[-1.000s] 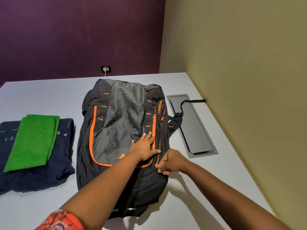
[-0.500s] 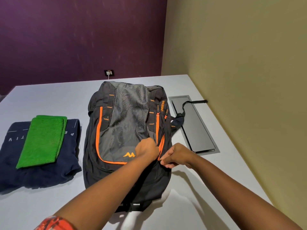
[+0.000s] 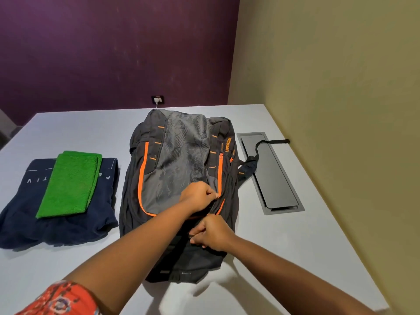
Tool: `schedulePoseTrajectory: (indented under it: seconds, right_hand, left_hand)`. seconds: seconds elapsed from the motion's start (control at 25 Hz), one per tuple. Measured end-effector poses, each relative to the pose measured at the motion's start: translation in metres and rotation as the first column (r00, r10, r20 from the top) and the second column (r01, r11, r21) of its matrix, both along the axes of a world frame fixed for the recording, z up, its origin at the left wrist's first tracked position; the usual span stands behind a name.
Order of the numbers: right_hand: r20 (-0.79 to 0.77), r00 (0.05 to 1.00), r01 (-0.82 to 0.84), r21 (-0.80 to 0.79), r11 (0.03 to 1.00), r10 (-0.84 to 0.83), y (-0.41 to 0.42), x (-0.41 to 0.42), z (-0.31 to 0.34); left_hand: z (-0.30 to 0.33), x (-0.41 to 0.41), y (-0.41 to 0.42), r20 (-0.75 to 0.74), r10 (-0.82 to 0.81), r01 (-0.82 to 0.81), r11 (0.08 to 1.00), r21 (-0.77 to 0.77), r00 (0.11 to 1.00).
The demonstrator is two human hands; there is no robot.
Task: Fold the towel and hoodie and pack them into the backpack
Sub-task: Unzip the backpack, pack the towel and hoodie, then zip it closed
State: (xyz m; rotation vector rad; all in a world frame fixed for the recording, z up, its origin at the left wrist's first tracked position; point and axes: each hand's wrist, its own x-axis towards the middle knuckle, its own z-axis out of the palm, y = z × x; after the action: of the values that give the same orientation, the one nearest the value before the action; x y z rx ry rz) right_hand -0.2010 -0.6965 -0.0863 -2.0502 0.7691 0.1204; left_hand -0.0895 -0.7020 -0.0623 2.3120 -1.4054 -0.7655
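The backpack lies flat mid-table, and its zip has been drawn nearer over the last second by the right hand, fingers pinched on what is judged the pull, while fabric beside the zip is now gripped by the left hand, flat before. The folded towel and hoodie are left stacked at the left, so packing is judged next once the bag is opened.
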Motion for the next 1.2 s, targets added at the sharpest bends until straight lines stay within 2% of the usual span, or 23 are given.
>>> schedulePoseTrajectory:
  seconds: [0.08, 0.16, 0.24, 0.36, 0.44, 0.56, 0.68, 0.8, 0.88, 0.96, 1.08, 1.2]
  right_hand:
    - [-0.015, 0.993, -0.113, -0.3, 0.947, 0.114, -0.012, -0.008, 0.004]
    - [0.02, 0.98, -0.143, -0.63, 0.763, 0.2, -0.027, -0.019, 0.007]
    - [-0.048, 0.951, -0.233, -0.758, 0.609, 0.305, -0.038, -0.026, 0.0]
    - [-0.201, 0.917, -0.362, -0.784, 0.504, 0.344, -0.04, -0.023, -0.013]
    - [-0.283, 0.899, -0.418, -0.785, 0.458, 0.335, -0.036, -0.02, -0.016]
    - [-0.278, 0.91, -0.399, -0.788, 0.469, 0.308, -0.033, -0.021, -0.02]
    - [-0.323, 0.897, -0.438, -0.747, 0.5, 0.303, -0.031, -0.02, -0.019]
    - [-0.36, 0.877, -0.479, -0.705, 0.522, 0.317, -0.028, -0.014, -0.02]
    - [-0.376, 0.876, -0.483, -0.694, 0.533, 0.303, -0.024, -0.009, -0.023]
    - [-0.377, 0.875, -0.484, -0.706, 0.517, 0.305, -0.024, -0.005, -0.025]
    - [-0.405, 0.872, -0.489, -0.725, 0.485, 0.274, -0.023, 0.0, -0.023]
    - [-0.391, 0.882, -0.47, -0.771, 0.428, 0.265, -0.023, 0.003, -0.018]
  left_hand:
    - [-0.01, 0.006, 0.019, 0.061, -0.018, 0.024, 0.995, -0.102, 0.998]
    - [-0.024, 0.012, 0.039, 0.149, 0.033, -0.003, 0.98, -0.2, 0.988]
    - [-0.032, 0.013, 0.056, 0.239, 0.025, 0.036, 0.969, -0.245, 0.971]
    - [-0.042, 0.016, 0.077, 0.412, -0.033, 0.154, 0.952, -0.265, 0.911]
    - [-0.045, 0.014, 0.085, 0.433, -0.111, 0.193, 0.97, -0.15, 0.895]
    - [-0.049, 0.004, 0.088, 0.417, -0.133, 0.111, 0.991, 0.077, 0.899]
    - [-0.048, -0.006, 0.086, 0.413, -0.061, 0.01, 0.992, 0.124, 0.909]
    - [-0.044, 0.0, 0.085, 0.209, 0.01, -0.034, 0.993, 0.113, 0.978]
    - [-0.04, 0.007, 0.087, 0.097, 0.0, -0.008, 0.997, 0.078, 0.995]
    - [-0.038, 0.01, 0.092, 0.135, -0.058, 0.055, 0.998, 0.022, 0.989]
    - [-0.035, 0.009, 0.101, 0.294, -0.142, 0.158, 0.987, -0.031, 0.945]
    - [-0.031, 0.021, 0.109, 0.362, -0.148, 0.17, 0.985, -0.028, 0.92]
